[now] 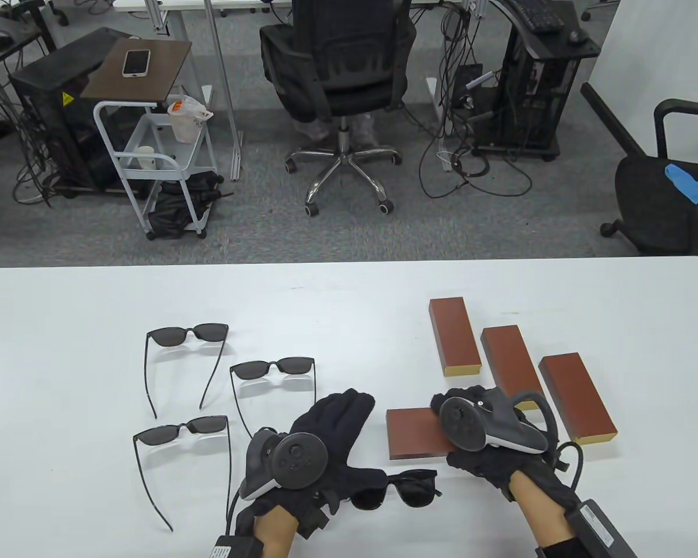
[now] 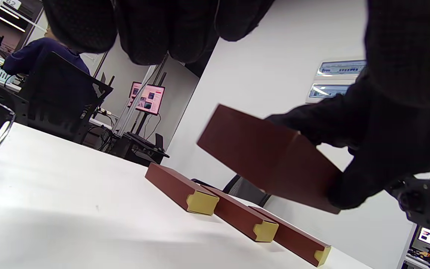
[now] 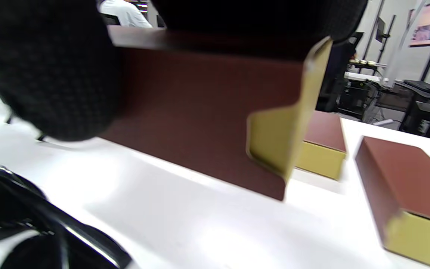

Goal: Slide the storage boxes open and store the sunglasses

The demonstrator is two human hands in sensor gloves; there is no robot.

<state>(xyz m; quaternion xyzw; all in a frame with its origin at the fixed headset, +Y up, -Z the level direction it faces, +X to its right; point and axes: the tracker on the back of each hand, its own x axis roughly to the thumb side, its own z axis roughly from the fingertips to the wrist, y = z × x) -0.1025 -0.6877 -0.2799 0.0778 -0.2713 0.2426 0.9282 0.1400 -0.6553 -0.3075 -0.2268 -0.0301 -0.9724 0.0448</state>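
My right hand (image 1: 451, 433) grips one end of a brown storage box (image 1: 416, 433) and holds it tilted above the table; its gold drawer end (image 3: 285, 138) looks closed. Another three brown boxes (image 1: 455, 336) (image 1: 510, 366) (image 1: 577, 397) lie side by side on the table to the right. My left hand (image 1: 343, 424) hovers left of the held box with fingers stretched and holds nothing. A folded pair of black sunglasses (image 1: 410, 488) lies by its thumb. Three unfolded pairs (image 1: 187, 334) (image 1: 273, 366) (image 1: 180, 427) lie on the left.
The white table (image 1: 64, 378) ends at its far edge (image 1: 349, 261). Beyond it on the floor stand an office chair (image 1: 340, 70), a small white cart (image 1: 151, 157) and computer towers. A black chair (image 1: 669, 197) stands at the right.
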